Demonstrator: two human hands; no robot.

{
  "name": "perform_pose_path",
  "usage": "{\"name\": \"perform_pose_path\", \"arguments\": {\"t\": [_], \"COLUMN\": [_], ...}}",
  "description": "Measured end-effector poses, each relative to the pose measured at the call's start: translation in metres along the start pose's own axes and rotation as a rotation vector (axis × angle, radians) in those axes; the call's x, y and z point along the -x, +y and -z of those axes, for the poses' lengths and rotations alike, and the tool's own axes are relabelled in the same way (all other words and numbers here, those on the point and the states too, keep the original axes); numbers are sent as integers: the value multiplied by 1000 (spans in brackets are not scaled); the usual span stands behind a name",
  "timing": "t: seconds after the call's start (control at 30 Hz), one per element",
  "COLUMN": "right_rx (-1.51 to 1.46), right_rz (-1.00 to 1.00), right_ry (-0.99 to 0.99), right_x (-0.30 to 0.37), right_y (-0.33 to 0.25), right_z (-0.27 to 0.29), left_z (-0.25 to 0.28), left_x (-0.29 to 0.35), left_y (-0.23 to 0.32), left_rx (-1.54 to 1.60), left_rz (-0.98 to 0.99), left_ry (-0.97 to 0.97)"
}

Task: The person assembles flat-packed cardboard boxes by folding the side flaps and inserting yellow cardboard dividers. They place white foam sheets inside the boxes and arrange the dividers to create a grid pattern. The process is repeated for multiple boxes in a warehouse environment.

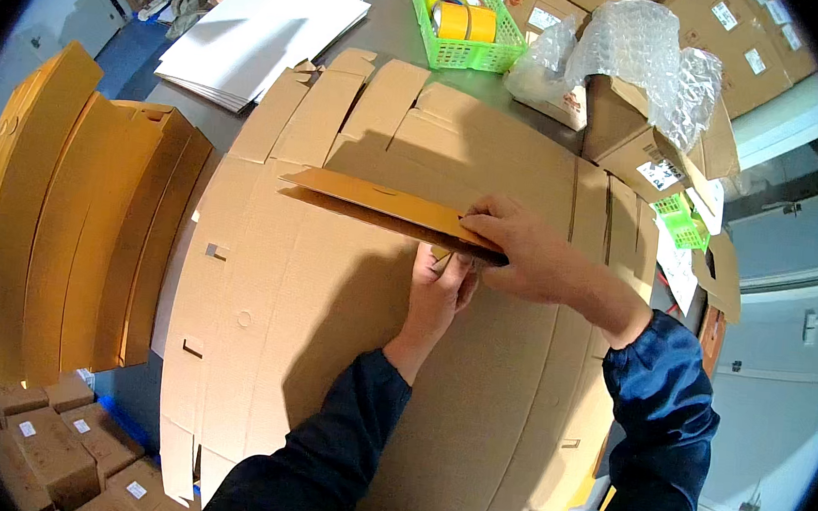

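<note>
A long, narrow folded cardboard piece [375, 197], orange-yellow on its upper face and brown along its underside, is held above the middle of a large flat sheet of brown cardboard [274, 351]. My right hand [526, 251] pinches the piece's right end, thumb on top. Below that end, my left hand [440, 292] is closed, its fingertips at a small folded yellow part under the edge; the piece partly hides them. The large sheet has creases, slots and cut flaps along its edges and covers most of the table.
Orange-yellow cardboard pieces [90, 228] stand stacked at the left. White sheets [263, 33] lie at the far left. A green basket [465, 59] with tape rolls stands at the back, beside an open carton [634, 129] with bubble wrap [640, 66]. Boxes [51, 453] fill the lower left.
</note>
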State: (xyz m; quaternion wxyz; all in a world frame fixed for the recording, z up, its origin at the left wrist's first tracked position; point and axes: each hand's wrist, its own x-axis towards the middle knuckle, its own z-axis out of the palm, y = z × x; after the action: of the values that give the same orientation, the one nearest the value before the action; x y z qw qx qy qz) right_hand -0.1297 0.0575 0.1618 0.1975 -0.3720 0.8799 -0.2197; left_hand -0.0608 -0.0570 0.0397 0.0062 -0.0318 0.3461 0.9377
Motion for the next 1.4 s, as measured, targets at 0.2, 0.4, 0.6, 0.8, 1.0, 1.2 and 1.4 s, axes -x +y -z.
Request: {"name": "perform_pose_path", "arguments": {"t": [0.2,0.4,0.6,0.8,1.0,1.2,1.4], "right_rx": [62,36,14,-108,-607,-554,-364], "right_rz": [3,-49,-184,-105,-209,-213,-221], "right_ry": [-62,-51,-154,-102,-4,-70,12], "right_x": [-11,-11,-18,-15,-7,-4,1], "right_y": [8,5,0,9,5,1,-7], "right_z": [2,1,20,20,14,8,4], "left_z": [-4,-4,6,7,-3,0,7], "left_x": [-1,-1,-6,-6,-3,-5,-5], "left_y": [4,2,-1,-3,10,11,2], "left_rx": [29,40,113,105,180,259,272], "left_rz": [29,81,53,4,76,109,93], "left_ry": [46,150,120,59,113,-34,-114]}}
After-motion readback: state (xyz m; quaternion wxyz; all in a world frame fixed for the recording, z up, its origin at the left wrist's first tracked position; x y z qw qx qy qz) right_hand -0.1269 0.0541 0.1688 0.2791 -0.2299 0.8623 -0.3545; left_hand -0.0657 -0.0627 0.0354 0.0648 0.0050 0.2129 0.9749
